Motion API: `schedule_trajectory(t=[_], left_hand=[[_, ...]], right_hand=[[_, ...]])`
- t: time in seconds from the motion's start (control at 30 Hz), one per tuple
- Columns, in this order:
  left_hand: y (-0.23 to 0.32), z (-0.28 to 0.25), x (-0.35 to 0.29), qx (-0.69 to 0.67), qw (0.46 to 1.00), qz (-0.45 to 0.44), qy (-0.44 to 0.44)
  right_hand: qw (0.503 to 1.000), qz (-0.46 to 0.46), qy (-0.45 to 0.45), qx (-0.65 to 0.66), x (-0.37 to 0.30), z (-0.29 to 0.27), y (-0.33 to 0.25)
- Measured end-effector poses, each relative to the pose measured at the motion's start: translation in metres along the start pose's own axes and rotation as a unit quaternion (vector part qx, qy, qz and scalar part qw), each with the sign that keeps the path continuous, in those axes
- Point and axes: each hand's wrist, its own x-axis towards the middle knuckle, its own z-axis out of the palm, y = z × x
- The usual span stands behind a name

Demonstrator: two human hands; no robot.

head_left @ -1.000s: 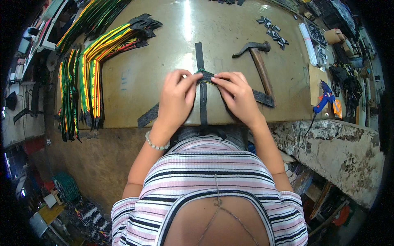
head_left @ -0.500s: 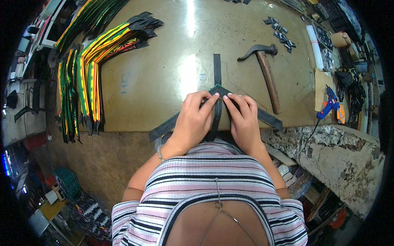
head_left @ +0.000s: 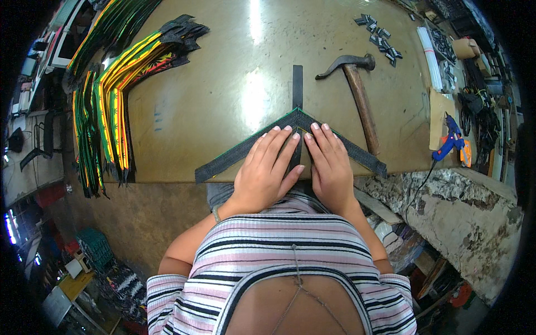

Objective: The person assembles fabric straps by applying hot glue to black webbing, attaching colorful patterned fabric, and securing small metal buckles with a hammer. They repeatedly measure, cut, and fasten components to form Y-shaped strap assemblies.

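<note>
A black woven strap (head_left: 223, 161) with thin green edging lies on the table before me, bent into a wide V with its peak pointing away. Running under its peak is a narrow black strip (head_left: 297, 87), which sticks out beyond the far side. My left hand (head_left: 262, 167) lies flat on the left arm of the V, fingers stretched out and thumb apart. On the right arm rests my right hand (head_left: 330, 164), its fingers also straight. Between the hands, part of the narrow strip shows below the peak.
A wooden-handled hammer (head_left: 360, 106) lies to the right. Beyond it are several small dark clips (head_left: 382, 42). A blue glue gun (head_left: 449, 140) with a cord sits near the right edge. Bent green, yellow and black straps (head_left: 116, 92) are stacked at left.
Both hands have gone from pinching at the peak to lying flat along the arms of the V. The strap now looks flatter and more of it shows.
</note>
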Motion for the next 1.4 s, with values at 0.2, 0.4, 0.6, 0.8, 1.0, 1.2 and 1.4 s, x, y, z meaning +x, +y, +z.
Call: schedule_trajectory(t=[0.2,0.4,0.6,0.8,1.0,1.2,1.4], left_hand=[[-0.003,0.001,0.000,0.008,1.000,0.010,-0.005],[-0.002,0.003,-0.001,0.034,0.999,0.018,-0.004],[-0.002,0.003,-0.002,0.037,0.999,0.008,-0.015],[0.002,0.003,0.003,0.096,0.995,0.009,-0.031],[0.008,0.008,0.012,0.177,0.983,0.022,-0.036],[0.006,-0.014,0.033,0.075,0.993,-0.021,-0.084],[-0.011,-0.035,0.034,-0.174,0.976,-0.046,0.121]], right_hand=[[1.000,0.001,-0.012,0.004,0.001,-0.002,0.003],[1.000,0.005,-0.029,0.005,0.000,-0.003,0.004],[0.999,0.007,-0.031,0.001,-0.001,-0.003,0.003],[1.000,0.005,-0.014,-0.013,-0.001,0.000,0.002],[1.000,0.003,0.019,0.009,0.003,-0.002,-0.001],[0.995,0.008,-0.043,0.088,0.001,-0.018,0.015],[0.723,0.365,0.585,0.042,-0.059,-0.089,0.138]])
